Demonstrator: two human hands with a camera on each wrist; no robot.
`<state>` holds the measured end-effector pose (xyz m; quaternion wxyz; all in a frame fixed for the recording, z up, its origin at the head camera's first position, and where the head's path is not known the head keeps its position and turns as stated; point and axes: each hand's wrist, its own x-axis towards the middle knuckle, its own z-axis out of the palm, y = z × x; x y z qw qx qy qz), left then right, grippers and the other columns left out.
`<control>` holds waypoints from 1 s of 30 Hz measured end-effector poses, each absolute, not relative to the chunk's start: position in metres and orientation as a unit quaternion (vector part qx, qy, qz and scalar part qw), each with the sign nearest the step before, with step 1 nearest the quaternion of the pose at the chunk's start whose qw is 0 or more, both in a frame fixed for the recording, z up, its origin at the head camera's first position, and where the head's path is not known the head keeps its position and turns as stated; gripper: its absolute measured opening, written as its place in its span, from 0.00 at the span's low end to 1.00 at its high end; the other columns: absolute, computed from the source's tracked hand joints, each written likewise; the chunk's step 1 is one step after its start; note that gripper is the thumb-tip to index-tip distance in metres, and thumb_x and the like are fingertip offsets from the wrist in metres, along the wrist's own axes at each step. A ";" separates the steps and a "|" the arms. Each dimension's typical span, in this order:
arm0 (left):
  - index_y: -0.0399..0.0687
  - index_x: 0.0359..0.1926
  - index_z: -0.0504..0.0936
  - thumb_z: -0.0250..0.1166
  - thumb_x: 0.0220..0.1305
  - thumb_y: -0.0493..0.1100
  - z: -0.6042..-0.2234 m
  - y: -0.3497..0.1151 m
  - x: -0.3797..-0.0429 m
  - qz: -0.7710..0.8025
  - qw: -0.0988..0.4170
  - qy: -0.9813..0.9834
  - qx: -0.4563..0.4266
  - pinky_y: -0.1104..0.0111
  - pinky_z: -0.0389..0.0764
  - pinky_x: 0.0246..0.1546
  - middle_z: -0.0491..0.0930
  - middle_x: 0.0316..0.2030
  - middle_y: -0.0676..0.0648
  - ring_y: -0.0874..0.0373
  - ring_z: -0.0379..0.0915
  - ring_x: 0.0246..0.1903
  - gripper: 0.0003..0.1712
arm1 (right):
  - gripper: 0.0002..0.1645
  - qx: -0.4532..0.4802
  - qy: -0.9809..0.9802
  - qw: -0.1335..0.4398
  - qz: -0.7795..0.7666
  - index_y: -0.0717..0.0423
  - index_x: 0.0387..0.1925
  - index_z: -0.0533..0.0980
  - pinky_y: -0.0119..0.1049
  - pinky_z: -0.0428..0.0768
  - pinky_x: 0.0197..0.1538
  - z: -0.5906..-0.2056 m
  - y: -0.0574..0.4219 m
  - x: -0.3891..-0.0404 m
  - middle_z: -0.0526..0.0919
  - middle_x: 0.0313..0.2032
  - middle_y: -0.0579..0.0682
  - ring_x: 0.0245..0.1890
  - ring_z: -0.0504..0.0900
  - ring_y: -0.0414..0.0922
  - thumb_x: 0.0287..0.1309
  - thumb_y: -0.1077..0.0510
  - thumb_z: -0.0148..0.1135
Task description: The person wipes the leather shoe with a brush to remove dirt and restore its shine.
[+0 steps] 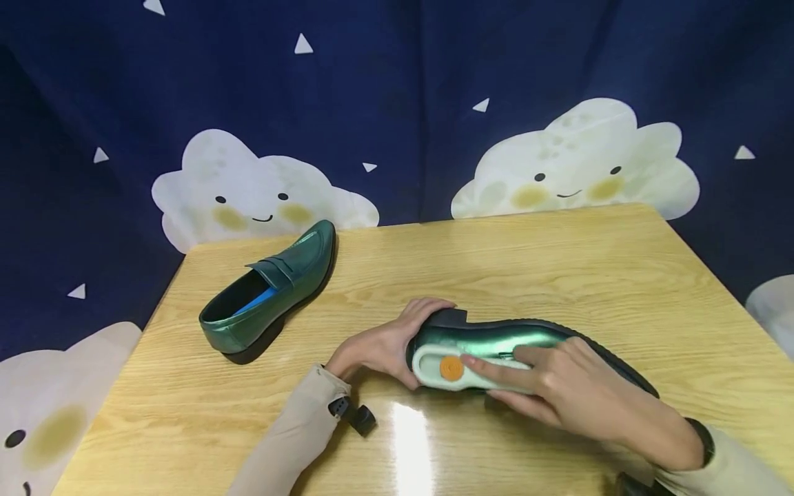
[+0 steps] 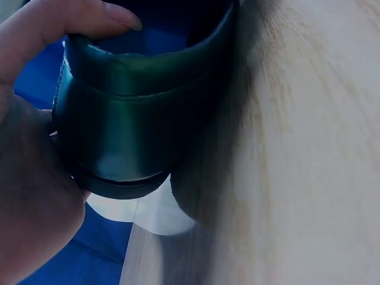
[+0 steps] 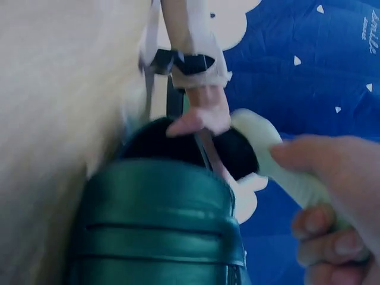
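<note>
A shiny dark green loafer (image 1: 496,337) lies on its side, sole toward the far edge and toe to the right. My left hand (image 1: 393,344) grips its heel end; in the left wrist view the thumb (image 2: 116,18) hooks over the rim of the heel (image 2: 130,119). My right hand (image 1: 564,389) holds a pale green handheld tool (image 1: 428,365) with a round orange disc against the shoe's upward-facing side. One finger stretches along the tool toward the disc. The tool's underside is hidden. In the right wrist view the loafer's strap (image 3: 160,237) shows close up.
A second green loafer (image 1: 273,289) with a blue insole stands upright at the left of the wooden table (image 1: 558,269). Behind the table hangs a dark blue curtain (image 1: 397,89) with smiling clouds. Each wrist wears a black strap.
</note>
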<state>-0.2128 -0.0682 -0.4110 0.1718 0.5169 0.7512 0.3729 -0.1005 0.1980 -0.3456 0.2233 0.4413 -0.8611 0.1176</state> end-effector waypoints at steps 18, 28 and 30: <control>0.49 0.73 0.47 0.79 0.36 0.45 -0.411 -0.069 -0.212 0.372 0.170 0.754 0.514 0.58 0.59 0.64 0.52 0.68 0.48 0.55 0.47 0.66 0.66 | 0.30 0.390 -0.885 0.242 0.077 0.40 0.62 0.75 0.24 0.48 0.15 -0.349 0.188 -0.096 0.65 0.17 0.41 0.12 0.49 0.29 0.73 0.39 0.32; 0.48 0.74 0.46 0.79 0.36 0.45 -0.408 -0.071 -0.210 0.358 0.169 0.764 0.509 0.57 0.59 0.65 0.51 0.69 0.47 0.55 0.44 0.68 0.67 | 0.29 0.391 -0.885 0.239 0.084 0.39 0.61 0.75 0.23 0.47 0.15 -0.346 0.185 -0.095 0.65 0.16 0.40 0.13 0.51 0.29 0.73 0.38 0.33; 0.48 0.74 0.46 0.79 0.37 0.46 -0.409 -0.071 -0.210 0.351 0.166 0.766 0.513 0.58 0.59 0.65 0.51 0.69 0.47 0.55 0.44 0.68 0.68 | 0.30 0.392 -0.884 0.243 0.074 0.39 0.61 0.75 0.24 0.46 0.15 -0.348 0.184 -0.095 0.66 0.16 0.41 0.12 0.50 0.30 0.73 0.39 0.31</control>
